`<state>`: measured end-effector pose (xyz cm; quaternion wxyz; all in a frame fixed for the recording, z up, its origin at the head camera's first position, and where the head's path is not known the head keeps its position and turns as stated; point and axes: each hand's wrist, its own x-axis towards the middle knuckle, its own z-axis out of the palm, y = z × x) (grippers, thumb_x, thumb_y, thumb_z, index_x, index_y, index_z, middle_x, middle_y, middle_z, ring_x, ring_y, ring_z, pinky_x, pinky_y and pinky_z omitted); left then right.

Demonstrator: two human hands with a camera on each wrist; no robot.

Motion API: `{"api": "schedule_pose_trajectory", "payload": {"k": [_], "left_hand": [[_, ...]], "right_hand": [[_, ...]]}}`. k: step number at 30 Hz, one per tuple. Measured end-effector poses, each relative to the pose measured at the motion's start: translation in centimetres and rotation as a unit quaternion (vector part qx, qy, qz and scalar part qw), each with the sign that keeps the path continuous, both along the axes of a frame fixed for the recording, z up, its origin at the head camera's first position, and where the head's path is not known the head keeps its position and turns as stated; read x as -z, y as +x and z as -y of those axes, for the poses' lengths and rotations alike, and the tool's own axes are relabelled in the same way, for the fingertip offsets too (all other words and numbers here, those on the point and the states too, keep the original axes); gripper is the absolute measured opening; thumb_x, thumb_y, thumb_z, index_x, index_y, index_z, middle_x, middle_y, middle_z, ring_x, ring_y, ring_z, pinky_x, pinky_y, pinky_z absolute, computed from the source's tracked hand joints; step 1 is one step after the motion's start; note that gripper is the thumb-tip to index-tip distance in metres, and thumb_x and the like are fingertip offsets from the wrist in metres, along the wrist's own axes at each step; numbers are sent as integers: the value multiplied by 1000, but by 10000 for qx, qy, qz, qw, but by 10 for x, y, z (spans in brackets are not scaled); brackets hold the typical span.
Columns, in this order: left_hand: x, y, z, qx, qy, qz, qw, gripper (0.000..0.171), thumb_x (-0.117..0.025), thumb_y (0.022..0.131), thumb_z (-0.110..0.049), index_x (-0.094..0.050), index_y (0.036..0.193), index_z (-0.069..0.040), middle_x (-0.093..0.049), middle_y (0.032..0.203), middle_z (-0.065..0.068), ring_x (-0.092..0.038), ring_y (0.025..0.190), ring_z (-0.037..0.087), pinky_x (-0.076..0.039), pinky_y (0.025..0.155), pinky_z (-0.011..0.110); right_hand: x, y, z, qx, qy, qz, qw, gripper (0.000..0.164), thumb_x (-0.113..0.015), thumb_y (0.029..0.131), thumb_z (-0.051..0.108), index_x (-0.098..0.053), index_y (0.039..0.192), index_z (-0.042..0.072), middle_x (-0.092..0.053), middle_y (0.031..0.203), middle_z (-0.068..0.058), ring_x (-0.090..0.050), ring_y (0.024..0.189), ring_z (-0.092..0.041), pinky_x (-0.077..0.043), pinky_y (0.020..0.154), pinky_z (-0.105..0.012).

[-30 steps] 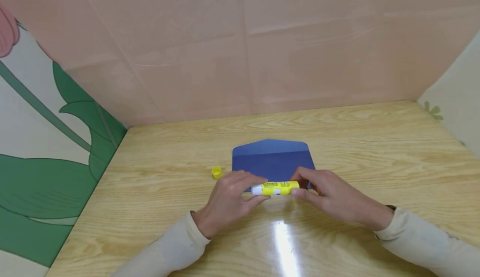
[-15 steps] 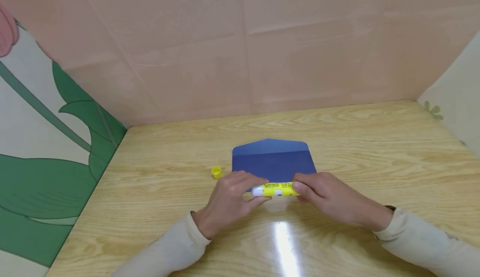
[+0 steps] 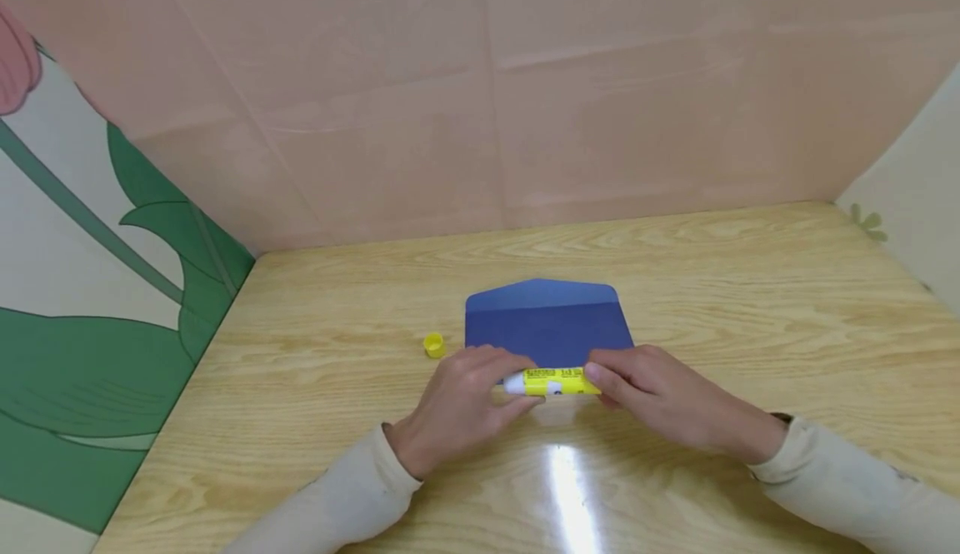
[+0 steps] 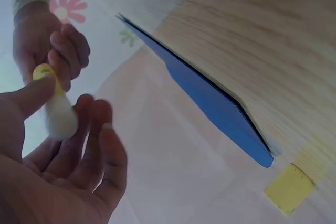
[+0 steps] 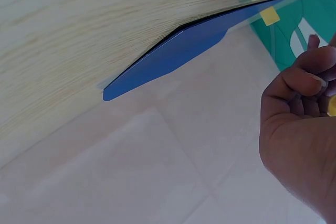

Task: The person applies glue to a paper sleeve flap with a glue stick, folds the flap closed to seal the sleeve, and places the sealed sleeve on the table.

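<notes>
Both hands hold a yellow glue stick [image 3: 553, 381] sideways above the table, its white end to the left. My left hand [image 3: 461, 396] pinches the white end between thumb and fingers; the left wrist view shows that rounded white tip [image 4: 62, 121] uncapped of any yellow. At the other end, my right hand [image 3: 660, 396] grips the yellow barrel with thumb on top and fingers curled behind. Just beyond the hands a dark blue envelope [image 3: 543, 333] lies flat, its lighter flap [image 3: 540, 294] spread open away from me. The hands cover part of its near edge.
A small yellow cap [image 3: 433, 345] stands on the wooden table [image 3: 315, 371] left of the envelope. Behind the table hangs a pinkish sheet [image 3: 480, 104]. A panel with green leaves [image 3: 90, 371] borders the left side, a pale one [image 3: 915, 179] the right.
My right hand has shifted its fingers and thumb further along the barrel, covering its right end. The left hand, envelope and cap stay in place.
</notes>
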<state>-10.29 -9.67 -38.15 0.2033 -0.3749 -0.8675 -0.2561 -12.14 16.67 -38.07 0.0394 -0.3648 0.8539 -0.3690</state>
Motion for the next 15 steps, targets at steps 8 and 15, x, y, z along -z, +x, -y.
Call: {"api": "schedule_pose_trajectory", "payload": {"k": [8, 15], "left_hand": [[2, 1, -1, 10, -343, 157, 9993, 29, -81, 83, -35, -75, 103, -15, -75, 93, -6, -67, 80, 5, -53, 74, 20], [2, 1, 0, 221, -495, 211, 9983, 28, -79, 85, -38, -76, 103, -16, -76, 95, -6, -68, 85, 5, -52, 76, 19]], "right_hand": [[0, 0, -1, -456, -404, 312, 9977, 26, -52, 103, 14, -52, 80, 26, -43, 65, 15, -36, 55, 5, -35, 47, -17], [-3, 6, 12, -502, -263, 9, 9984, 19, -70, 93, 31, -53, 88, 34, -46, 70, 21, -44, 61, 1, -38, 53, -16]]}}
